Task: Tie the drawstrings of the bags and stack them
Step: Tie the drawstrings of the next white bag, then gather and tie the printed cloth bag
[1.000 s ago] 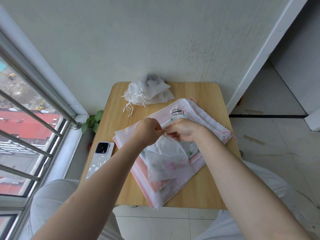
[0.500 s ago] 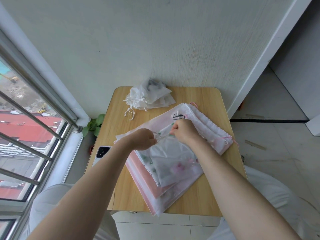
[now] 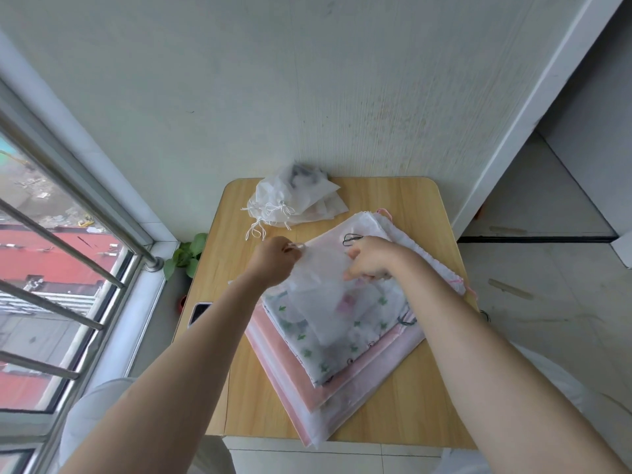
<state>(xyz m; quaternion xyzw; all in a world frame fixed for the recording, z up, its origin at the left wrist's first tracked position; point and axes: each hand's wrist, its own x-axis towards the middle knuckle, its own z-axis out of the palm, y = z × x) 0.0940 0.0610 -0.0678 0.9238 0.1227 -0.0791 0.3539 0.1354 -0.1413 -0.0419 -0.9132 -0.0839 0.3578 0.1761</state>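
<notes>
A small translucent white bag (image 3: 325,302) hangs between my hands over a stack of flat bags (image 3: 342,364) in white, pink and a green-print pattern. My left hand (image 3: 277,260) pinches the bag's drawstring at its top left corner. My right hand (image 3: 372,260) grips the bag's top edge on the right. A pile of tied white bags (image 3: 294,200) with knotted white strings lies at the table's far left side. More white and pink bags (image 3: 424,254) lie under my right wrist.
The small wooden table (image 3: 393,200) stands against a wall. A phone (image 3: 200,313) lies at its left edge, partly hidden by my left forearm. A barred window (image 3: 68,268) runs along the left, a green plant (image 3: 188,254) below it. Tiled floor lies to the right.
My hands have moved apart and away from me, the left going left with the drawstring. The small bag has lifted and stretched between them. The view has tilted up slightly.
</notes>
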